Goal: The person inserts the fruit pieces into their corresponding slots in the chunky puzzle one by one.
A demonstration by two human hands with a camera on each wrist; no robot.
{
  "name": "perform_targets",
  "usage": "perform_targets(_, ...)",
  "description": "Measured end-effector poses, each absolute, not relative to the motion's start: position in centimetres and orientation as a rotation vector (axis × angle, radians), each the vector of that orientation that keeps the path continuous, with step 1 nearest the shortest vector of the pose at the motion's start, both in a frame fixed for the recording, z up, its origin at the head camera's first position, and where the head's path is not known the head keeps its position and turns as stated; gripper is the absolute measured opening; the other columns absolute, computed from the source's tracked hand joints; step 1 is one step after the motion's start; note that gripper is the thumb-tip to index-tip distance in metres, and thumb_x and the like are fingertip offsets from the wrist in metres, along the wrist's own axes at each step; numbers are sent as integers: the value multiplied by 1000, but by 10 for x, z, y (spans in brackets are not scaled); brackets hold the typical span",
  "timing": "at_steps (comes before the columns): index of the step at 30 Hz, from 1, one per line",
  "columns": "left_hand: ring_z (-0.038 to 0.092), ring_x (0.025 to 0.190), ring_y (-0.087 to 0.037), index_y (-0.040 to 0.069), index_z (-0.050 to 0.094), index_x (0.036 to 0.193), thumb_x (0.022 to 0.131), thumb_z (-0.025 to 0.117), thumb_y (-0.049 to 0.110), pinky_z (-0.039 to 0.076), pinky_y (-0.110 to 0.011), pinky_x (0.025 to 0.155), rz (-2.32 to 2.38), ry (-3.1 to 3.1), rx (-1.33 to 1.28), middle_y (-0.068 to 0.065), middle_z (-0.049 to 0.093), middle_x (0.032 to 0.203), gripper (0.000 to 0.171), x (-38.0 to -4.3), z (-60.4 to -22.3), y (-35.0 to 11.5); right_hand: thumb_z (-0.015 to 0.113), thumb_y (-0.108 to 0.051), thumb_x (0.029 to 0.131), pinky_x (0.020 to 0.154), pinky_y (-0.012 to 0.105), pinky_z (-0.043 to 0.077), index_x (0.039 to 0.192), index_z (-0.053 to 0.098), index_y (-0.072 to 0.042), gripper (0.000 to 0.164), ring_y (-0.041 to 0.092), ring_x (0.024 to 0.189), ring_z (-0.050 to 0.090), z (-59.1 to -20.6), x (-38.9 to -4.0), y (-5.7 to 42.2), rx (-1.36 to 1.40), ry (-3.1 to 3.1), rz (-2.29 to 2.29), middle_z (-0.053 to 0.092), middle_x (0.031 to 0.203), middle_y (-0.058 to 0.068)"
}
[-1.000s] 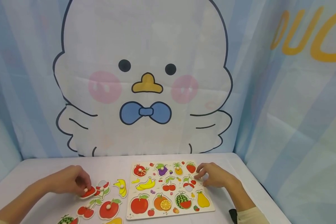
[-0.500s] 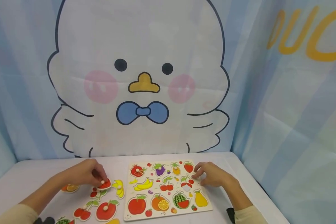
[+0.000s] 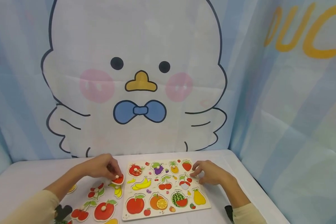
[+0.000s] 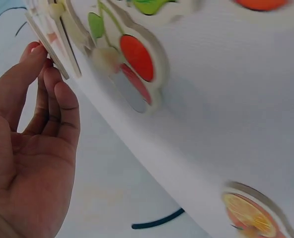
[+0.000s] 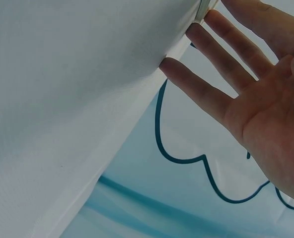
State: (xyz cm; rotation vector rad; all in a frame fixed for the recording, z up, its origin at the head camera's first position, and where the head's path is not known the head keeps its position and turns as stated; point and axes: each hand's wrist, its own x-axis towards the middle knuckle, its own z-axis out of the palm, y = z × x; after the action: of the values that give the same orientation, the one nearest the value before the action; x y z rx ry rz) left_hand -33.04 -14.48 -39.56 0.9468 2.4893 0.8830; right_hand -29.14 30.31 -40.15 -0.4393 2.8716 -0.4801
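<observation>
My left hand [image 3: 102,167] pinches a small red puzzle piece [image 3: 119,180] by its pale knob. That piece overlaps the yellow banana piece [image 3: 118,192] in the head view, just left of the white fruit puzzle board [image 3: 154,214]. Seen from the left wrist, the held piece is nearly edge-on between thumb and fingertips. My right hand [image 3: 210,172] lies at the board's upper right edge, fingertips at its rim; its fingers [image 5: 221,62] are extended and spread in the right wrist view. Knobbed pomegranate [image 3: 135,170], grape [image 3: 157,169] and pineapple [image 3: 174,168] pieces sit in the board's top row.
Left of the board lie a red apple piece [image 3: 104,211], a cherry piece [image 3: 80,214], another red-and-green cherry-like piece [image 3: 96,191] and an orange piece [image 4: 251,215]. A watermelon piece is partly hidden by the left sleeve. A duck-printed curtain [image 3: 140,133] hangs behind the table.
My left hand has lifted the red piece off the table and carried it right, over the other loose pieces to the banana piece. My right hand stays at the board's edge.
</observation>
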Motion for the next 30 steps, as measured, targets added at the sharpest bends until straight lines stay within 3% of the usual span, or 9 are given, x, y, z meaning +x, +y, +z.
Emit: perform_targets(30,63,75,-14,25,77,88,81,77,11,54,-26,71,791,2394,1103,11,70,85,16,-381,-393,-27,79,-9,76,99,49,43,102,76,-28,31,21,113,49,-401,-293,304,-429,2867,-469,61,117,-8)
